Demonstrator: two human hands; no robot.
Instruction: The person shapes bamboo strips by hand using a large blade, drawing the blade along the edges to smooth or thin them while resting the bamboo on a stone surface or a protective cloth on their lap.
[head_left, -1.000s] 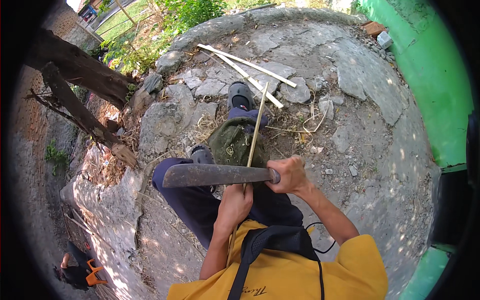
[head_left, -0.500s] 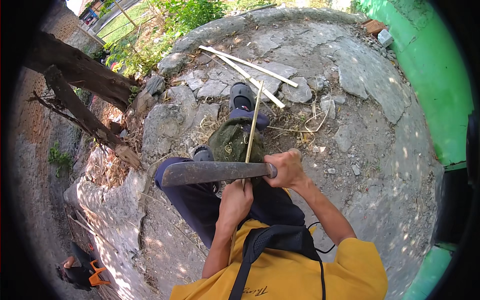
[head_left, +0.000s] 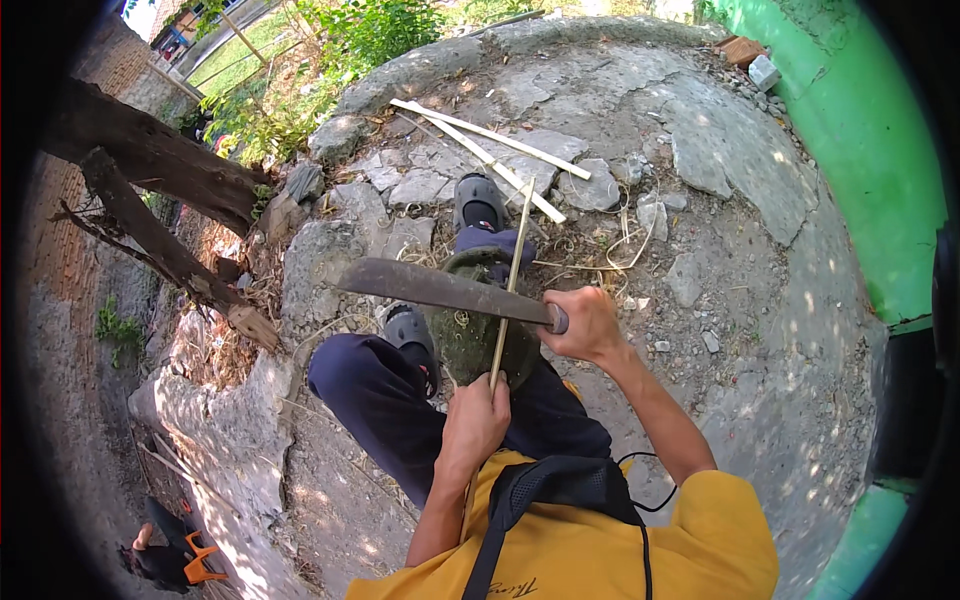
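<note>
My right hand is wrapped round the handle of a machete, whose broad dark blade points to the left. The blade lies across a thin bamboo strip. Below the blade, my left hand grips that strip, its thumb along it. The strip runs away from me over a dark green cloth on my leg, where a few curled shavings lie. Its near end passes back along my left forearm. Whether the edge bites into the strip, I cannot tell.
Two pale split strips lie crossed on the broken concrete beyond my shoe. Thin curled shavings litter the ground to the right. A dark log leans at the left, a green wall stands right. Another person sits at lower left.
The machete has slid away from me along the strip, its tip swinging farther out. My right hand moved slightly away and right; my left hand still grips the strip, a little nearer to me.
</note>
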